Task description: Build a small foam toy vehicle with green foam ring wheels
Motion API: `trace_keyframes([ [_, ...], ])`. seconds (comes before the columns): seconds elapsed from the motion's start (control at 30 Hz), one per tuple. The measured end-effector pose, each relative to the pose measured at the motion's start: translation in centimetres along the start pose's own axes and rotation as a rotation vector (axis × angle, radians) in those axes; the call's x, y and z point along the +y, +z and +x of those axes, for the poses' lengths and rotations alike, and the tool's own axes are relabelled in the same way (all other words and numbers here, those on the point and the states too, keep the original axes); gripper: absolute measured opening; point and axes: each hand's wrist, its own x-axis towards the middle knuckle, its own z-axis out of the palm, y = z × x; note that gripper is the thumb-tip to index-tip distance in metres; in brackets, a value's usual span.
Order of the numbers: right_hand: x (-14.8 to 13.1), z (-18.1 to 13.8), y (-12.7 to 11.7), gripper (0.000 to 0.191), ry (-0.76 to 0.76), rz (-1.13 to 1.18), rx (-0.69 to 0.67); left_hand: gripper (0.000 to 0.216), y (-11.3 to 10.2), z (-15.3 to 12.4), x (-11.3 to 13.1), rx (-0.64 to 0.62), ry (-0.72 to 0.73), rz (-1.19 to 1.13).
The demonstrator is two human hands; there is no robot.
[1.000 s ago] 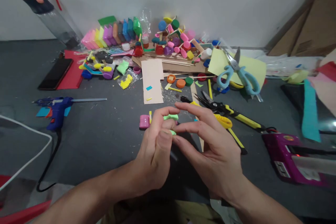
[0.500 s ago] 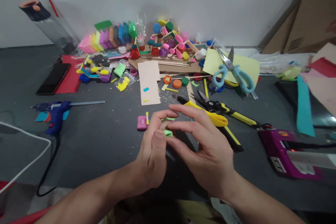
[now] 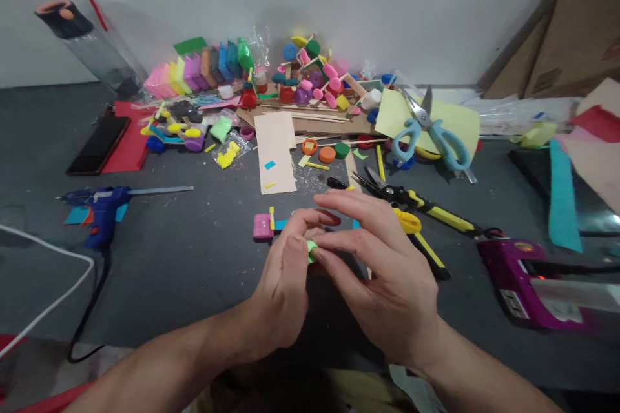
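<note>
A small lump of light green modelling clay (image 3: 311,251) is pinched between my two hands near the front middle of the table. My left hand (image 3: 285,274) is closed, its thumb and fingers on the clay's left side. From the right, my right hand (image 3: 382,264) presses its thumb and bent fingertips against the same lump. Fingers hide most of the clay. Just beyond my left hand sits a purple bottle cap (image 3: 263,226) with a short yellow stick (image 3: 272,218) beside it and a blue strip (image 3: 280,225) running behind my fingers.
A blue glue gun (image 3: 104,213) lies left, its cord trailing forward. Scissors (image 3: 422,122), black-and-yellow pliers (image 3: 426,206) and a purple power strip (image 3: 520,277) lie right. Along the wall stand coloured clay packs (image 3: 194,71) and several small cap-and-stick models (image 3: 310,77).
My fingers have closed in on the green clay, which now looks more compact and upright. My right hand has shifted slightly right, and more of the blue strip shows beside the purple cap.
</note>
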Motion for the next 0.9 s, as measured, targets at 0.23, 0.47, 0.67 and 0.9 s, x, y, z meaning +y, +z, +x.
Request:
trace_keyframes([
  [0.23, 0.5, 0.1, 0.4, 0.01, 0.007, -0.04, 0.015, 0.059, -0.4, 0.8, -0.1, -0.045, -0.226, -0.18],
  [0.47, 0.7, 0.3, -0.4, 0.014, 0.042, -0.059, -0.047, 0.044, -0.8, 1.1, -0.3, -0.11, -0.321, -0.276],
  [0.67, 1.0, 0.8, -1.0, 0.012, -0.103, -0.079, -0.108, 0.061, -1.1, 1.3, -0.3, -0.115, -0.396, -0.193],
  [0.9, 1.0, 0.8, -1.2, 0.011, -0.13, -0.128, -0.119, 0.071, -1.2, 1.2, 0.1, -0.162, -0.354, -0.069],
])
